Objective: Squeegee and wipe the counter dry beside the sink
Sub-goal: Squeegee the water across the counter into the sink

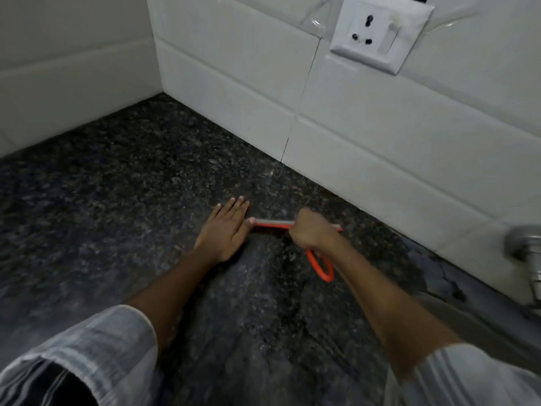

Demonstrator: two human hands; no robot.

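An orange squeegee (273,224) with a grey blade lies across the dark speckled granite counter (117,186), close to the white tiled wall. My right hand (313,230) is closed around its handle, and the orange loop of the handle sticks out below my wrist. My left hand (225,230) rests flat on the counter with its fingers together; its thumb touches the left end of the blade. A streaked, wet-looking patch runs down the counter below the blade.
White tiled walls (366,142) meet in a corner at the back left. A white socket and switch plate (377,33) sits on the right-hand wall. A chrome tap fitting (524,244) juts from the wall at the far right, above the sink edge.
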